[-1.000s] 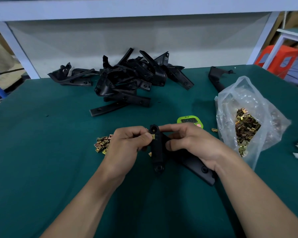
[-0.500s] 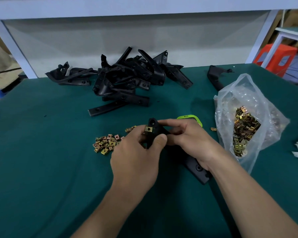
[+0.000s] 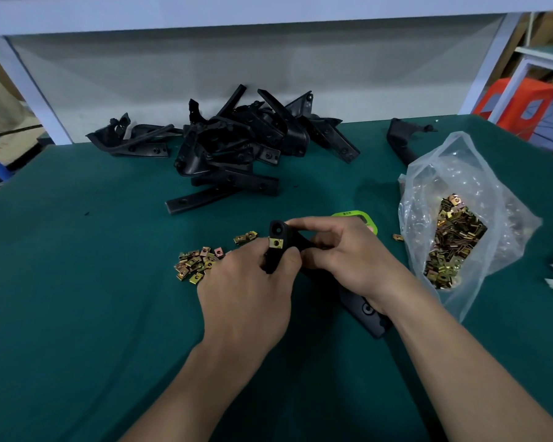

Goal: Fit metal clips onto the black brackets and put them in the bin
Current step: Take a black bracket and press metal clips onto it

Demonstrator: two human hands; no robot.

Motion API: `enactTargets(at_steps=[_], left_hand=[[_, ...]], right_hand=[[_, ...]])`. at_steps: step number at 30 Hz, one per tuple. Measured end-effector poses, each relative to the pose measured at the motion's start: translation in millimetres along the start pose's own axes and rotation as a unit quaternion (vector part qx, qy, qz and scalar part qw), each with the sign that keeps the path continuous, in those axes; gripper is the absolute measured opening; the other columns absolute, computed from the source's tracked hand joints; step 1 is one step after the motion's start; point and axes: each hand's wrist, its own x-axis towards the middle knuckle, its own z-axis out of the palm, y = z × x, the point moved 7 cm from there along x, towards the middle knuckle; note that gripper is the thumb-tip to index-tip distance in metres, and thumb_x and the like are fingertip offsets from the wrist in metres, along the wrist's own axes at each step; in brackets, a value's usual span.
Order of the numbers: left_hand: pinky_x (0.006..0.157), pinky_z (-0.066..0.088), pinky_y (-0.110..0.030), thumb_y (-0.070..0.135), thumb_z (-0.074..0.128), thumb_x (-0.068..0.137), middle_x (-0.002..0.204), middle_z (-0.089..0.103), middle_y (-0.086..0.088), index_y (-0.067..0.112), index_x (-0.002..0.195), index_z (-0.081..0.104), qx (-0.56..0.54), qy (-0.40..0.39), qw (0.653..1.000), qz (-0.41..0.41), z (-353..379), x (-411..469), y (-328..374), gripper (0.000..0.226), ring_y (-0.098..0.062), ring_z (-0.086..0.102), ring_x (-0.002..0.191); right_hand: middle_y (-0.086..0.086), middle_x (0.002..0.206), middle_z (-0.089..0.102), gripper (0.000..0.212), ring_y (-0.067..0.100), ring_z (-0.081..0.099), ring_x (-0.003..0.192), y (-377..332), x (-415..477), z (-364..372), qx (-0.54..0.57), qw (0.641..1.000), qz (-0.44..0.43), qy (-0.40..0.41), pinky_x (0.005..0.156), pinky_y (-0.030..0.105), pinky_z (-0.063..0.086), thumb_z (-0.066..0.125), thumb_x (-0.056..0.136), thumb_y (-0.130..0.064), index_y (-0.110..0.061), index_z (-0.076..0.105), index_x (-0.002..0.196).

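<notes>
The green table [image 3: 77,282] carries a pile of black brackets [image 3: 237,145] at the rear and a plastic bag [image 3: 492,193] of clips on the right. At centre, the left hand [image 3: 246,295] and right hand [image 3: 345,253] both grip one bracket [image 3: 292,239]. Loose clips [image 3: 197,264] lie just left. One clip [image 3: 276,242] sits near its upper end.

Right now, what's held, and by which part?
One black bracket, in both hands: left hand pinches the upright arm just below the fitted clip; right hand grips its top end and bend.
</notes>
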Motion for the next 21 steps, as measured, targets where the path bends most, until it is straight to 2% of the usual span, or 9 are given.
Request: enactTargets(at_steps=[2, 5, 8, 12, 15, 17, 19, 21], left_hand=[[0.055, 0.045, -0.031, 0.065, 0.047, 0.083, 0.054, 0.061, 0.015, 0.028, 0.067, 0.059, -0.008, 0.001, 1.0, 0.001, 0.1, -0.6, 0.7, 0.042, -0.005, 0.056, 0.054], [0.053, 0.041, -0.029, 0.069, 0.038, 0.083, 0.051, 0.057, 0.013, 0.029, 0.065, 0.053, 0.025, -0.003, 1.0, 0.002, -0.6, -1.7, 1.3, 0.046, -0.006, 0.054, 0.052], [0.051, 0.036, -0.029, 0.07, 0.031, 0.082, 0.049, 0.053, 0.011, 0.029, 0.061, 0.046, 0.075, -0.014, 0.997, -0.003, -1.2, 0.1, 0.4, 0.049, -0.012, 0.054, 0.052], [0.052, 0.036, -0.031, 0.065, 0.041, 0.086, 0.051, 0.053, 0.008, 0.026, 0.057, 0.042, 0.059, -0.025, 0.998, -0.003, 0.9, 1.3, -2.0, 0.048, -0.018, 0.054, 0.053], [0.049, 0.031, -0.029, 0.065, 0.044, 0.086, 0.049, 0.051, 0.01, 0.026, 0.058, 0.043, 0.059, -0.011, 0.998, 0.002, -1.1, 3.1, -0.2, 0.048, -0.014, 0.05, 0.051], [0.048, 0.03, -0.024, 0.065, 0.044, 0.087, 0.046, 0.05, 0.011, 0.026, 0.058, 0.045, 0.056, 0.016, 0.998, 0.011, -8.9, 7.8, 0.7, 0.048, -0.007, 0.046, 0.047], [0.046, 0.037, -0.028, 0.065, 0.048, 0.087, 0.049, 0.055, 0.01, 0.027, 0.06, 0.051, 0.009, 0.042, 0.999, 0.021, -18.3, 13.2, 1.3, 0.047, -0.01, 0.051, 0.047], [0.046, 0.044, -0.031, 0.063, 0.053, 0.087, 0.053, 0.059, 0.009, 0.025, 0.067, 0.062, -0.117, 0.034, 0.992, -0.007, -21.5, 17.2, -3.5, 0.044, -0.007, 0.053, 0.048]], right_hand=[[0.001, 0.075, 0.074, 0.046, 0.013, 0.064, 0.068, 0.2, 0.1, -0.8, -0.005, 1.0, 0.0, 0.002, 0.07, 0.03, 0.052, 0.073, 0.077, -0.014, -0.037, 0.074, 0.118], [-0.008, 0.065, 0.067, 0.045, 0.008, 0.058, 0.061, -2.9, -0.7, -1.7, -0.039, 0.999, -0.016, 0.02, 0.064, 0.027, 0.047, 0.072, 0.077, -0.018, -0.039, 0.074, 0.118], [-0.008, 0.065, 0.066, 0.044, 0.007, 0.057, 0.063, -5.2, -0.7, -0.2, -0.077, 0.996, -0.033, 0.03, 0.068, 0.03, 0.047, 0.07, 0.08, -0.017, -0.04, 0.073, 0.117], [-0.009, 0.064, 0.064, 0.042, 0.005, 0.053, 0.059, -9.6, -1.8, 4.2, -0.104, 0.993, -0.048, 0.035, 0.064, 0.026, 0.043, 0.069, 0.086, -0.011, -0.038, 0.073, 0.119], [-0.016, 0.065, 0.064, 0.044, 0.004, 0.055, 0.059, -19.6, -7.5, 3.3, -0.148, 0.986, -0.059, 0.047, 0.062, 0.019, 0.041, 0.07, 0.087, -0.012, -0.039, 0.068, 0.123], [-0.015, 0.081, 0.069, 0.065, 0.009, 0.062, 0.073, -28.0, -14.9, 8.5, -0.277, 0.956, -0.071, 0.059, 0.065, 0.027, 0.045, 0.076, 0.079, -0.024, -0.044, 0.053, 0.136], [-0.012, 0.09, 0.069, 0.086, 0.02, 0.066, 0.081, -36.9, -22.6, 13.8, -0.445, 0.884, -0.086, 0.114, 0.061, 0.033, 0.042, 0.078, 0.073, -0.029, -0.046, 0.035, 0.145], [-0.01, 0.071, 0.058, 0.08, 0.026, 0.063, 0.067, -46.0, -27.4, 12.8, -0.522, 0.826, -0.088, 0.196, 0.054, 0.032, 0.032, 0.078, 0.071, -0.024, -0.04, 0.041, 0.141]])
